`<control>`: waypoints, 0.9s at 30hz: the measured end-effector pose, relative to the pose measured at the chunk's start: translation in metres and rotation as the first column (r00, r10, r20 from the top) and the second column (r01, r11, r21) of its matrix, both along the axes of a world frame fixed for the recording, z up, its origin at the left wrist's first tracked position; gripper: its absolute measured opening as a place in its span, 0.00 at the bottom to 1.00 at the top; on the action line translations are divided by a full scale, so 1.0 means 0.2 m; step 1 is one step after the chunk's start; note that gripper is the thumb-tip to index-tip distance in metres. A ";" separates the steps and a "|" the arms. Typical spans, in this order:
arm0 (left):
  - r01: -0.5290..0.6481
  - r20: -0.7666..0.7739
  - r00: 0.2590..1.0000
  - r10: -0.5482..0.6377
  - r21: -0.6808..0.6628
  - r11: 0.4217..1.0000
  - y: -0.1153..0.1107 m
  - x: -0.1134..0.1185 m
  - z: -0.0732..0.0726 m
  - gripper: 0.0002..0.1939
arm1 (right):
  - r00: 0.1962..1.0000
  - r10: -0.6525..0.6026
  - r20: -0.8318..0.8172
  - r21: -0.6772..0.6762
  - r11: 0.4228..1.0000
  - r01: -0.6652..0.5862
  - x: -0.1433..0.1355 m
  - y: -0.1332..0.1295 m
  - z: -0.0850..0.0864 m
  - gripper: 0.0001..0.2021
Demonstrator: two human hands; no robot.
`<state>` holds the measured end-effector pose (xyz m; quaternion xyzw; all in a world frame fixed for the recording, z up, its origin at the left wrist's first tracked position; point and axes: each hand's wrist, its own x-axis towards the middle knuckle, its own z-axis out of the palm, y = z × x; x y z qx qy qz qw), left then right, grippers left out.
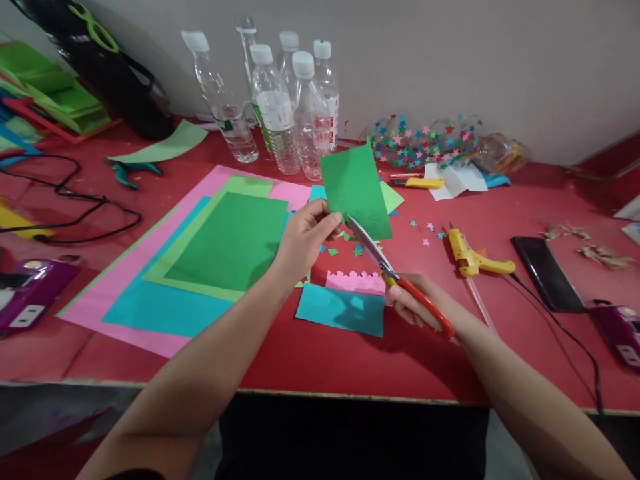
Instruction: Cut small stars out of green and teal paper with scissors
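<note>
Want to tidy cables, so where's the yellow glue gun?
In the head view, the yellow glue gun lies on the red table, right of centre, between the right hand and the black phone.

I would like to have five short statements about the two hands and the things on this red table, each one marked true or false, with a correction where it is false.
1. The left hand holds a green rectangular paper sheet. True.
2. The right hand is empty. False: it holds metal scissors with red handles.
3. In the picture, the yellow glue gun lies to the left of the flat black rectangular device. True.
4. The glue gun lies on pink paper. False: it lies on the red table.
5. A blue rectangular paper piece lies nearer to the table's front edge than the pink paper strip with a notched edge. True.
</note>
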<state>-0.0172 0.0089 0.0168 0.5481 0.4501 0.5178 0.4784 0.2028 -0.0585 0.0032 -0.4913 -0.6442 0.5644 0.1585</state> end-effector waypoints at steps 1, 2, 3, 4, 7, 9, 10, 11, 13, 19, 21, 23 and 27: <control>0.001 0.004 1.000 -0.001 -0.001 1.000 0.00 0.00 0.00 0.08 | 1.000 0.006 -0.001 0.009 1.000 -0.006 0.00 0.00 0.00 0.21; 0.002 0.007 1.000 -0.002 -0.001 1.000 0.00 0.00 0.00 0.08 | 1.000 0.011 -0.003 0.017 1.000 -0.011 0.00 0.00 0.00 0.22; 0.004 0.009 1.000 -0.004 -0.001 1.000 0.00 0.00 -0.01 0.08 | 1.000 0.013 -0.005 0.026 1.000 -0.013 0.00 0.00 0.00 0.22; 0.008 0.012 1.000 -0.008 0.000 1.000 0.00 0.00 -0.01 0.08 | 1.000 0.015 -0.008 0.035 0.999 -0.015 0.00 0.00 0.01 0.23; 0.025 0.018 1.000 -0.026 0.011 1.000 0.00 0.00 -0.02 0.08 | 1.000 0.011 -0.007 0.043 0.999 -0.011 0.00 0.00 0.02 0.24; 0.028 0.016 0.999 -0.028 0.010 1.000 0.00 0.00 -0.03 0.08 | 1.000 0.009 -0.001 0.024 1.000 -0.009 0.00 0.00 0.02 0.24; 0.026 0.016 1.000 -0.026 0.006 1.000 0.01 0.00 -0.03 0.08 | 1.000 0.007 -0.001 0.013 1.000 -0.007 0.00 0.00 0.01 0.24; 0.026 0.017 0.999 -0.026 0.000 1.000 0.01 0.00 -0.03 0.08 | 1.000 0.005 0.001 0.006 1.000 -0.005 0.00 0.00 0.01 0.24; 0.033 0.028 0.999 -0.033 -0.003 0.999 0.01 0.00 -0.03 0.07 | 1.000 0.002 0.006 -0.002 1.000 -0.001 0.00 0.00 0.00 0.24; 0.070 0.089 0.994 -0.069 -0.004 0.998 0.02 0.00 -0.04 0.06 | 1.000 0.018 0.003 0.000 1.000 -0.018 0.02 0.00 -0.02 0.25; 0.071 0.093 0.993 -0.070 -0.004 0.997 0.02 0.00 -0.04 0.06 | 1.000 0.015 0.002 -0.001 1.000 -0.015 0.02 -0.01 -0.02 0.24; 0.067 0.086 0.994 -0.066 -0.006 0.998 0.02 0.00 -0.03 0.06 | 1.000 0.002 0.000 -0.011 1.000 -0.002 0.02 -0.01 -0.02 0.23; 0.066 0.060 0.996 -0.065 -0.008 0.998 0.02 0.00 -0.03 0.06 | 1.000 -0.012 0.022 -0.029 0.999 0.013 0.01 0.00 -0.02 0.22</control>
